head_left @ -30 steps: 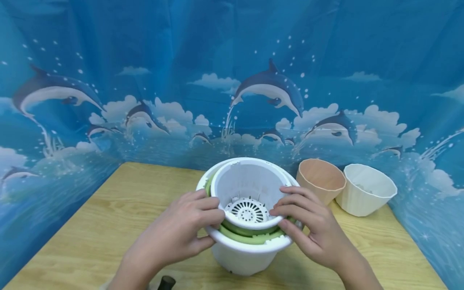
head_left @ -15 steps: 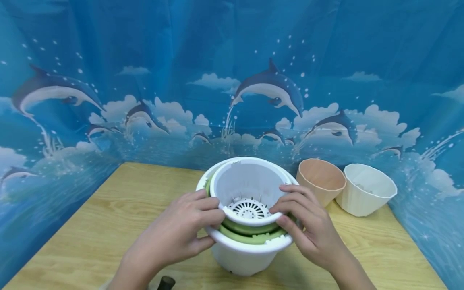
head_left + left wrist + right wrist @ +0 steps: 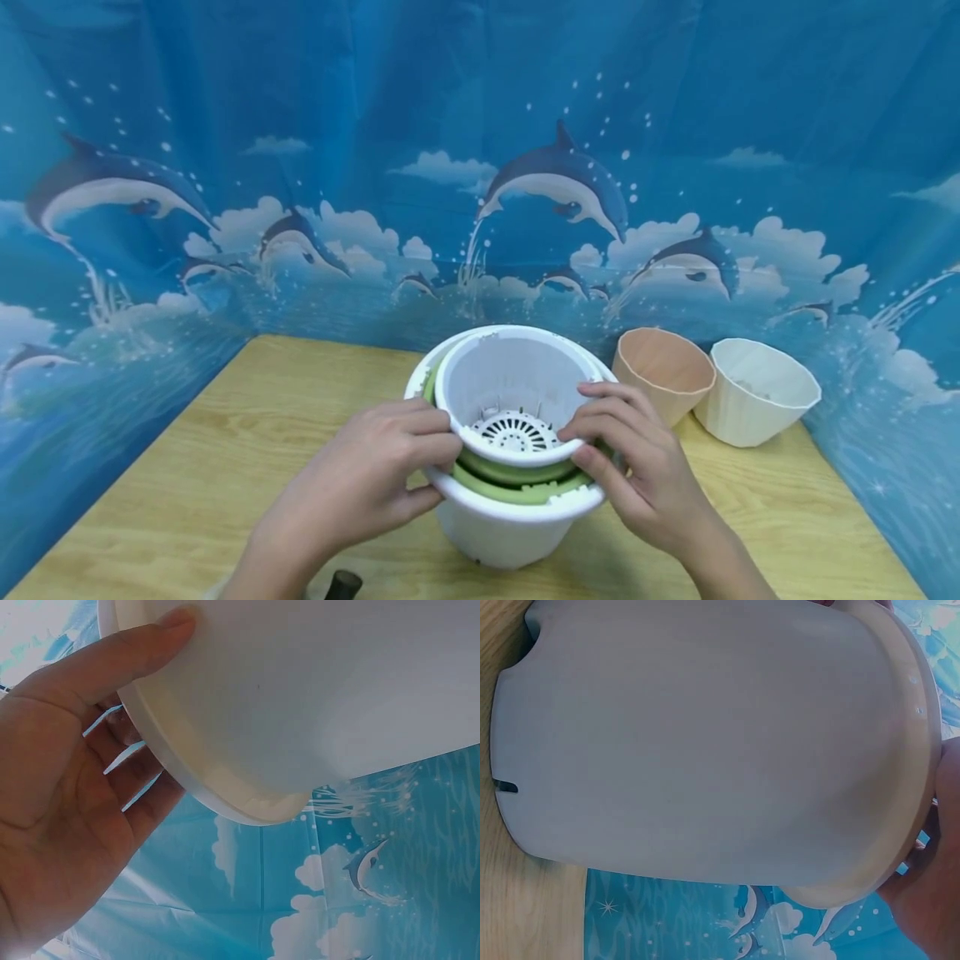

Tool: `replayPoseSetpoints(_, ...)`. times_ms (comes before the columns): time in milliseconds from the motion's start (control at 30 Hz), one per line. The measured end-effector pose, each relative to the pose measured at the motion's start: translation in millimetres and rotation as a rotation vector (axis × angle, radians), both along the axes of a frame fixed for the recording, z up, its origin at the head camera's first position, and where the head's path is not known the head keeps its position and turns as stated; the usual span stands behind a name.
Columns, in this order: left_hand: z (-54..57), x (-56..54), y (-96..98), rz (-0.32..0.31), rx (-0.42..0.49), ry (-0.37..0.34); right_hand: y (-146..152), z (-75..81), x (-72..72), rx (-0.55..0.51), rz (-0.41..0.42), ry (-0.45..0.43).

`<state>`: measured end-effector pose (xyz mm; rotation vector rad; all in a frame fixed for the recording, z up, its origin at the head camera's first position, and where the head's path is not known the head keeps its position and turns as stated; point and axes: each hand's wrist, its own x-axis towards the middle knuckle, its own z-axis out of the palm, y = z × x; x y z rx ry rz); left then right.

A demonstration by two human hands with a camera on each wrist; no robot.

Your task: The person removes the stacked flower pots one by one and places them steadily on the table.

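In the head view, a large white plastic flower pot (image 3: 504, 537) stands upright on the table, with a green pot (image 3: 521, 495) nested inside it. A smaller white pot (image 3: 517, 367) with a slotted round base sits innermost, its near rim raised above the green one. My left hand (image 3: 378, 467) grips the outer pot's left rim, fingers over the top and thumb underneath; the left wrist view shows that thumb against the wall (image 3: 300, 690). With thumb outside and fingers inside, my right hand (image 3: 641, 467) pinches the small pot's right rim. The outer pot's side (image 3: 705, 750) fills the right wrist view.
A peach pot (image 3: 651, 390) and a faceted white pot (image 3: 742, 427) with small pale bits inside stand at the back right of the wooden table (image 3: 225, 467). A dark cylindrical end (image 3: 344, 586) shows at the front edge. A blue dolphin-print curtain (image 3: 450, 100) hangs behind.
The small white pot's near rim has risen slightly, exposing more of the green pot. My right thumb has moved up against that rim. My left hand has shifted only slightly.
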<state>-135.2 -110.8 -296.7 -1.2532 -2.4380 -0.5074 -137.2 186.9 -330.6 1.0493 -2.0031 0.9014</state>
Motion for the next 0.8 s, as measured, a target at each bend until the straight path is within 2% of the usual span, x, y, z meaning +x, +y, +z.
replayPoseSetpoints(233, 0.8, 1.5, -1.1, -0.014, 0.008, 0.017, -0.9, 0.6, 0.2, -0.008, 0.004, 0.010)
replayPoseSetpoints(433, 1.4, 1.7, -4.2, -0.017, 0.021, 0.001, -0.6, -0.5, -0.1, -0.007, 0.006, 0.009)
replayPoseSetpoints(600, 2.1, 1.6, -4.7, -0.006, 0.008, -0.007, -0.7, -0.4, -0.4, -0.015, -0.005, 0.004)
replayPoseSetpoints(800, 1.9, 1.5, -3.8, 0.007, -0.001, -0.003, -3.8, -0.8, -1.4, -0.037, 0.018, 0.038)
